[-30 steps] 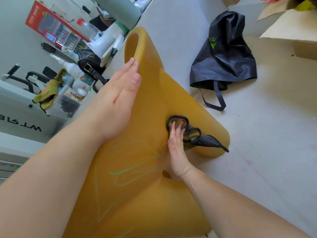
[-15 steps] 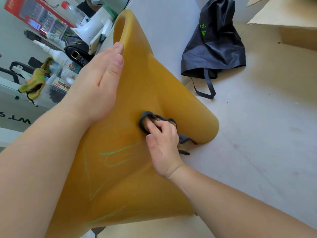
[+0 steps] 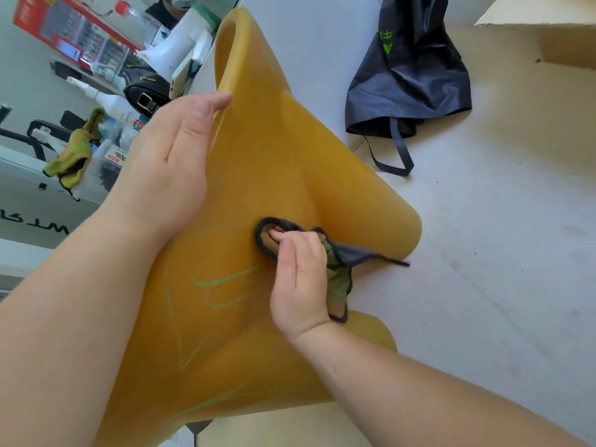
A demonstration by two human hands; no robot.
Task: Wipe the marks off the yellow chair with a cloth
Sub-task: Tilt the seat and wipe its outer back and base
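We press a cloth to the marked yellow chair.

The yellow chair [image 3: 277,175] fills the middle of our view, standing on the pale floor [image 3: 483,253], with green marks [image 3: 222,280] scrawled across its surface. Our right hand [image 3: 298,282] curls its fingers around a dark-edged cloth [image 3: 335,262], holding it against the chair just right of the marks. Our left hand [image 3: 174,162] lies flat, fingers straight, on the chair's left side. A dark bag [image 3: 412,75] lies on the floor behind.
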